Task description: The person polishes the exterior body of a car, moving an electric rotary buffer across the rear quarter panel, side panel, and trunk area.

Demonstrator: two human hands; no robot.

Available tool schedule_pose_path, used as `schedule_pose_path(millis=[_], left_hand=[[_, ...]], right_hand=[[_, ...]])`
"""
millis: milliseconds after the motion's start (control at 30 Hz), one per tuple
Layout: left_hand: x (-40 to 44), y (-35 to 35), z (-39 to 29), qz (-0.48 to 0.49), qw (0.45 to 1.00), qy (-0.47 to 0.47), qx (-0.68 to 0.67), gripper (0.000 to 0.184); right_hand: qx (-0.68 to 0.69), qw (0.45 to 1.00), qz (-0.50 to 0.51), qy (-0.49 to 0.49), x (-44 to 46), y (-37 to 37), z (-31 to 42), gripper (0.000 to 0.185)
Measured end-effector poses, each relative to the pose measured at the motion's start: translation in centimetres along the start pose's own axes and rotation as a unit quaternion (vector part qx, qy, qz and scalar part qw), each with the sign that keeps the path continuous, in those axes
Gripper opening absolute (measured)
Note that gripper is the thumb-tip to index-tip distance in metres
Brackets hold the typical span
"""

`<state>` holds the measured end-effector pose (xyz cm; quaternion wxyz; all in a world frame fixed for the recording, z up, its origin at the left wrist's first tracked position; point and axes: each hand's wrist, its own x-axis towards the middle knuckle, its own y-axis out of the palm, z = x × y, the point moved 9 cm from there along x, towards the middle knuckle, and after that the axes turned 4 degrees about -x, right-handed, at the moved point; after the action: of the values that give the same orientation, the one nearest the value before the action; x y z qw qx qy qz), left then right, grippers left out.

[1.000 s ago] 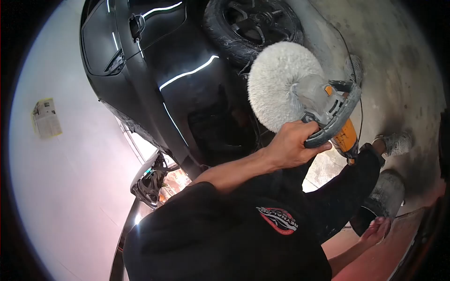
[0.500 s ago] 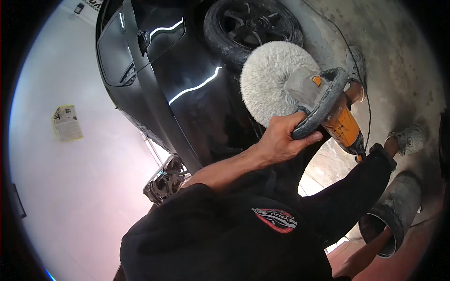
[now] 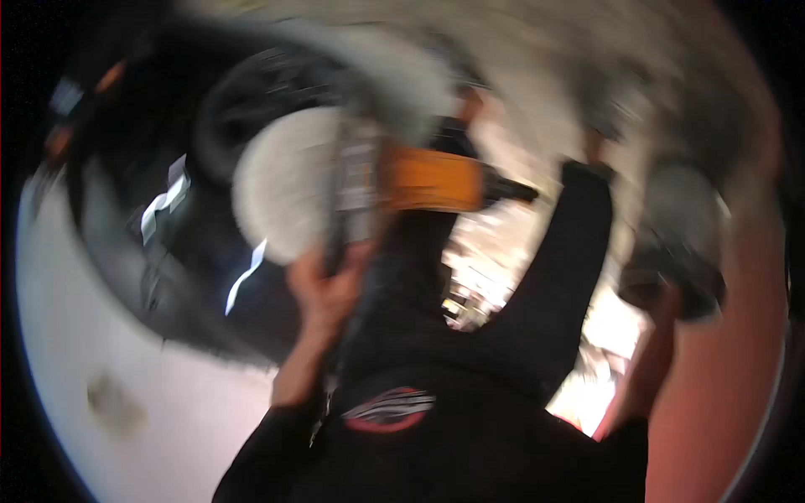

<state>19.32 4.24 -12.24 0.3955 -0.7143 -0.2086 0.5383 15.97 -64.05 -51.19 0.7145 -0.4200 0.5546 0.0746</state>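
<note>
Fluffy, matt white pad (image 3: 285,184); matt orange casing (image 3: 438,179); glossy black car body (image 3: 201,251); dark cloth shirt (image 3: 503,453).

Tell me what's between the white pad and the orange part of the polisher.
The grey housing and dark handle, gripped by the left hand, as the blurred head view shows.

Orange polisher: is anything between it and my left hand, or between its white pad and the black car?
Nothing visible: the left hand grips the polisher, and no object shows between the white pad and the black car, though blur and the pad itself hide some of the view.
</note>
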Motion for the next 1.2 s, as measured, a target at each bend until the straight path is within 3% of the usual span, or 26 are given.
schedule_pose_path(millis=[100,333,433,500,533,567,600,633,667,700,733,800,833,867,967,1000,1100,1200], left_hand=[[-0.2,3.5,-2.4,0.045,0.997,0.069,-0.011,0.029],[-1.2,7.4,-3.0,0.086,0.994,0.014,-0.061,0.031],[-1.5,7.0,-2.7,0.073,0.993,0.015,-0.092,0.033],[-1.9,6.6,-2.2,0.058,0.992,0.023,-0.111,0.033],[-2.1,6.1,-1.6,0.045,0.992,0.031,-0.117,0.034],[-2.3,5.4,-1.3,0.028,0.992,0.039,-0.121,0.034],[-2.7,4.5,-1.3,0.024,0.991,0.031,-0.13,0.033],[-3.1,4.0,-1.1,0.021,0.99,0.022,-0.139,0.032],[-3.3,3.5,-1.3,0.018,0.989,0.011,-0.147,0.032],[-3.8,2.5,-1.7,0.007,0.986,0.011,-0.165,0.033],[-4.3,1.4,-1.8,-0.004,0.983,0.007,-0.186,0.033],[-5.3,0.1,-1.1,-0.029,0.974,0.0,-0.223,0.035],[-5.7,0.1,0.0,-0.042,0.97,-0.005,-0.24,0.035],[-6.4,-0.3,0.8,-0.054,0.966,-0.012,-0.254,0.036],[-8.7,-3.0,1.6,-0.112,0.944,-0.001,-0.312,0.044],[-9.4,-3.8,2.5,-0.117,0.94,-0.018,-0.319,0.044],[-9.8,-4.2,4.5,-0.115,0.931,-0.059,-0.342,0.046],[-10.0,-5.2,6.5,-0.125,0.908,-0.075,-0.393,0.045]], right_hand=[[0.012,0.999,0.041,-0.014,6.7,3.3,-4.0,0.032],[-0.093,0.994,-0.001,-0.057,8.6,-2.9,-4.1,0.036],[-0.217,0.962,-0.043,-0.159,6.0,-6.8,-3.0,0.038],[-0.338,0.884,-0.124,-0.299,2.8,-9.0,-3.8,0.039],[-0.341,0.911,-0.052,-0.224,0.9,-10.5,-3.1,0.047],[-0.266,0.951,-0.041,-0.15,-2.5,-12.2,-0.9,0.051],[-0.246,0.952,-0.077,-0.165,-3.1,-13.7,-1.2,0.053],[-0.345,0.919,-0.135,-0.133,-4.3,-15.3,-0.7,0.051],[-0.404,0.881,-0.107,-0.222,-4.4,-15.7,-0.3,0.047],[-0.458,0.878,-0.011,-0.14,-0.9,-15.4,-4.4,0.038],[-0.483,0.874,0.033,-0.043,-3.6,-16.7,-1.5,0.042],[-0.472,0.857,0.15,0.139,-8.9,-17.7,2.8,0.1],[-0.385,0.897,0.183,0.122,-9.3,-18.2,4.7,0.086],[-0.388,0.898,0.196,0.073,-9.8,-18.4,6.9,0.045],[-0.175,0.945,0.267,0.074,-8.5,-19.1,12.0,0.039],[-0.126,0.986,0.1,0.046,-8.1,-20.8,14.8,0.026],[-0.039,0.988,0.072,-0.133,-18.3,-21.0,32.3,0.035],[-0.041,0.943,0.043,-0.327,-21.4,-19.6,43.5,0.034]])
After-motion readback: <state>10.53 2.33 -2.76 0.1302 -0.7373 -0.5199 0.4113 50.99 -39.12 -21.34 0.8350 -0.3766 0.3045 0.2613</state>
